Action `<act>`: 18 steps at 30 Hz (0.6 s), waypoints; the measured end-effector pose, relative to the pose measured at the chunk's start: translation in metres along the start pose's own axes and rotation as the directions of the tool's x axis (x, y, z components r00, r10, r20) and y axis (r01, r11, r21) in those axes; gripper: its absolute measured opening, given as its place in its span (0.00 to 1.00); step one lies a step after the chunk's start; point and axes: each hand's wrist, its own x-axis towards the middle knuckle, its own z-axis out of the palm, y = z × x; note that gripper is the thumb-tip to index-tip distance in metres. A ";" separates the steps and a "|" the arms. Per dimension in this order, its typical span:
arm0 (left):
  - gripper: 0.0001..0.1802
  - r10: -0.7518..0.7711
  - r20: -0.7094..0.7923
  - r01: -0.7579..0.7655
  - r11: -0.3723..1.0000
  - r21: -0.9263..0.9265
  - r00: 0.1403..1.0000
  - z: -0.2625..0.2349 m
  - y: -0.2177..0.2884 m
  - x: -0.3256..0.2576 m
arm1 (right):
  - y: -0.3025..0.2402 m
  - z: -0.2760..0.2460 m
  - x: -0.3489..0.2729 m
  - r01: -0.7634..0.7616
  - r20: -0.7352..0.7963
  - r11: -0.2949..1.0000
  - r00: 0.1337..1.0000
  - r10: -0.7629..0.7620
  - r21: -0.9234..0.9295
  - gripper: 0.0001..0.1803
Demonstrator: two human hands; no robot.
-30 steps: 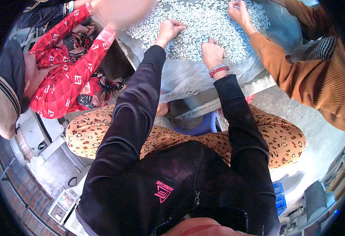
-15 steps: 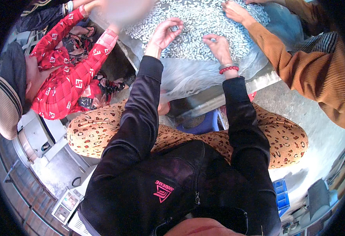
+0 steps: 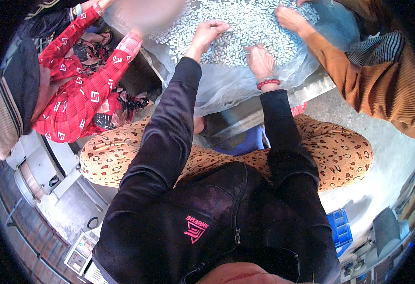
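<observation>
A thick layer of small silvery-white capsule-shaped pieces (image 3: 238, 38) covers the table top. My left hand (image 3: 207, 35) is over the layer's left part, palm down, fingers pressed together and pointing right. Whatever lies inside it is hidden. Near the layer's front edge, my right hand (image 3: 261, 60), with a red bead bracelet (image 3: 268, 83) at its wrist, shows its back. Its fingers are drawn in, the tips at the pieces, and anything between them is too small to make out.
A translucent plastic sheet (image 3: 226, 87) hangs over the table's front edge. A person in a red sleeve (image 3: 94, 94) sits at left, another in a brown sleeve (image 3: 354, 78) at right, one hand (image 3: 290, 19) on the pieces. A blue crate (image 3: 340, 229) stands lower right.
Both my hands have turned palm down from a more sideways pose. The left has moved slightly right, and the right has lowered its fingertips toward the pieces. The brown-sleeved person's hand shifted slightly right.
</observation>
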 end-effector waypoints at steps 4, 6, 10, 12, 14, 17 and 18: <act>0.07 0.010 -0.010 -0.011 0.988 -0.157 1.000 -0.027 0.024 -0.030 | -0.002 0.000 0.002 -0.003 0.104 0.995 0.994 0.014 -0.104 0.10; 0.06 0.023 -0.112 -0.023 1.000 -0.001 0.993 -0.049 0.025 -0.039 | -0.007 -0.003 0.006 0.021 0.117 0.995 0.993 -0.010 -0.096 0.08; 0.10 0.047 -0.024 -0.043 0.463 -0.885 0.999 -0.078 0.015 -0.046 | -0.013 -0.010 0.007 0.062 0.144 0.985 0.989 -0.039 -0.159 0.06; 0.10 0.118 0.070 0.029 0.321 -0.947 0.991 -0.084 0.019 -0.046 | -0.016 -0.011 0.011 0.114 0.166 0.960 0.983 -0.072 -0.256 0.04; 0.10 0.077 0.003 -0.028 0.398 -0.917 0.997 -0.079 0.025 -0.046 | -0.018 -0.015 0.018 0.112 0.247 0.956 0.968 -0.043 -0.271 0.05; 0.14 -0.004 0.033 0.026 0.726 -0.687 0.999 -0.079 0.014 -0.032 | -0.018 -0.020 0.019 0.154 0.269 0.958 0.959 -0.086 -0.243 0.06; 0.14 -0.064 0.036 0.073 0.810 -0.582 0.997 -0.076 0.010 -0.026 | -0.017 -0.021 0.018 0.174 0.262 0.958 0.959 -0.112 -0.228 0.06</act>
